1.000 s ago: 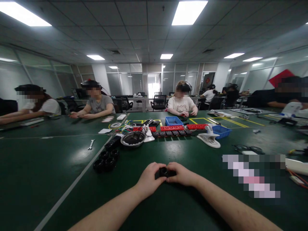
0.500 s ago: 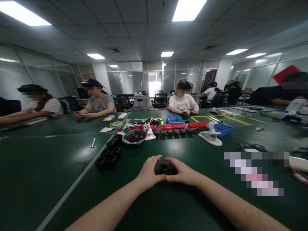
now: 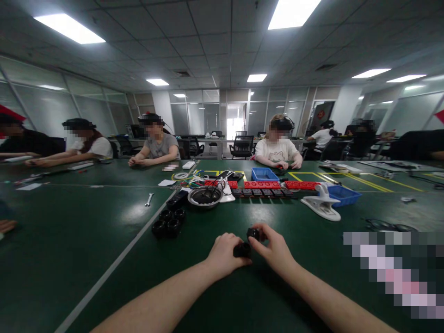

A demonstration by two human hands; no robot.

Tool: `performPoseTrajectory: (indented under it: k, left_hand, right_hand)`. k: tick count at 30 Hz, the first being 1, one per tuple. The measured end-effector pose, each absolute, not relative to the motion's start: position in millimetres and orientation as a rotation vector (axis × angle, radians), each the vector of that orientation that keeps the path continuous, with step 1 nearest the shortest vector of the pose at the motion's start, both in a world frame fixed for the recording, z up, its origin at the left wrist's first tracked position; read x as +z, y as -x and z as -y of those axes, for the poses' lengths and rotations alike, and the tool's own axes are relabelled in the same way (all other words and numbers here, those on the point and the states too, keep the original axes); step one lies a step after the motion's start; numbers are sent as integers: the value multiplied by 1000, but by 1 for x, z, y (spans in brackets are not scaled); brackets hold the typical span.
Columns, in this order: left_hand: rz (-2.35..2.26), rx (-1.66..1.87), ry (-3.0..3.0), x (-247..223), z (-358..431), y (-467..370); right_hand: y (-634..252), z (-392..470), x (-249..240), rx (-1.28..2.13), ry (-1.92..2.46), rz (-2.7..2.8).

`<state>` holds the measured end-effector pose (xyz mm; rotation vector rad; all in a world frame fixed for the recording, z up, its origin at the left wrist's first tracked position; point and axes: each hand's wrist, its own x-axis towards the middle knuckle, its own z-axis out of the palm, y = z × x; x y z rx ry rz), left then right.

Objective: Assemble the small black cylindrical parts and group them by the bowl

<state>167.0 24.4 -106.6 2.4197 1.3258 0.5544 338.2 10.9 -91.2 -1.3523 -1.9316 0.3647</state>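
Observation:
My left hand [image 3: 225, 253] curls around a black cylindrical part [image 3: 243, 250] with an opening in its visible end, low over the green table. Just right of it, my right hand [image 3: 272, 243] pinches a small black part [image 3: 253, 233] between thumb and fingers, a little higher and farther from me. The two black parts are close together; whether they touch I cannot tell. Farther left stands a group of several black ring-shaped parts [image 3: 169, 223], set close together on the tabletop.
Beyond my hands lie a round metal-rimmed pan [image 3: 204, 197], a row of red blocks [image 3: 262, 184], a white clamp stand [image 3: 322, 203] and blue trays [image 3: 265, 174]. A wrench [image 3: 149, 200] lies left, past a grey seam. Several people sit around the table.
My hands were cupped around black parts with their thumbs meeting. Now they are apart, the right one raising a small black part. The view has turned left.

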Motion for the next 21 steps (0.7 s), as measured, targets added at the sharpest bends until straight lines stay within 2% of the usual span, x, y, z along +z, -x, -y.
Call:
performPoseTrajectory:
  k: [5, 9, 16, 21]
  left_hand:
    - [-1355, 539, -2428, -98, -26, -163]
    - [-1473, 369, -2307, -86, -20, -140]
    - [-1763, 430, -2085, -83, 19, -43]
    - [-1973, 416, -1977, -88, 21, 13]
  right_hand:
    - [-351, -22, -104, 338, 1346, 1970]
    - [-353, -28, -111, 274, 1436, 2020]
    - [-352, -29, -115, 405, 1497, 2062]
    - [-351, -27, -111, 381, 1553, 2179]
